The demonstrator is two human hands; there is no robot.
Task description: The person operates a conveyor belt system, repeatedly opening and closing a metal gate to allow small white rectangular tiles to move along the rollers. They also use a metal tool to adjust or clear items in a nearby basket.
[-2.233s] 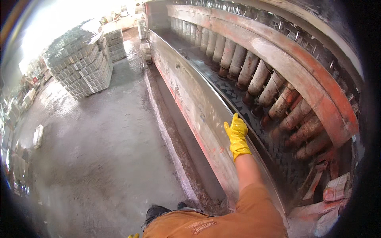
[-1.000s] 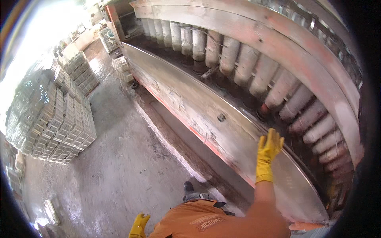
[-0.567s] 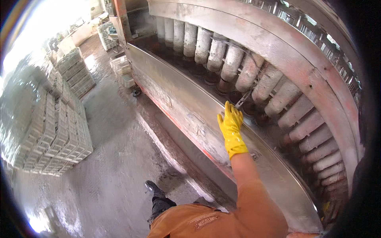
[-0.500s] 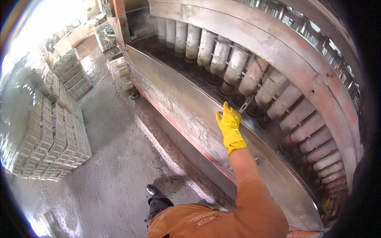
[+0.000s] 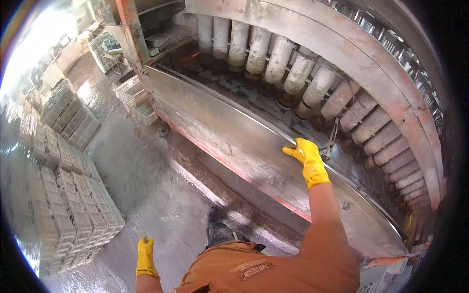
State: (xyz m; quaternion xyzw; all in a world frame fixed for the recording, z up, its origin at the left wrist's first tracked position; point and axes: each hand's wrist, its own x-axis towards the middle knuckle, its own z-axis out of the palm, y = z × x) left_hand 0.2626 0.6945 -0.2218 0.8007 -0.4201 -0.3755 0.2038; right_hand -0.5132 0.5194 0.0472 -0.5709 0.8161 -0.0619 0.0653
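Yellow glove on your right hand [image 5: 308,161], up at the top edge of the long steel side panel [image 5: 234,141] of the machine, fingers curled over that edge, thumb spread out to the left. A thin metal tool [image 5: 332,139] stands just beside the fingertips, on the far side of the rim; can't tell whether you're gripping it or only the rim. Panel runs from far left, near the red-orange post [image 5: 128,24], down to the near right, w/ dried grey splatter across its face and a red line along its lower edge.

Behind the rim: a curved row of grey, crusted cylinders [image 5: 288,68] hanging under a rust-orange beam [image 5: 342,44], dark mould bed below them.

Your left hand [image 5: 145,256], also in a yellow glove, hangs low by your side at the near left, fingers loose and spread, holding nothing, over the wet concrete floor [image 5: 146,185]. Nearest thing to it: the big stack of grey blocks [image 5: 63,195] on the left, apart from it.

Orange shirt [image 5: 264,266] fills the near edge; dark boot [image 5: 220,227] planted near the machine's base. More block stacks [image 5: 112,46] far left, in bright light.
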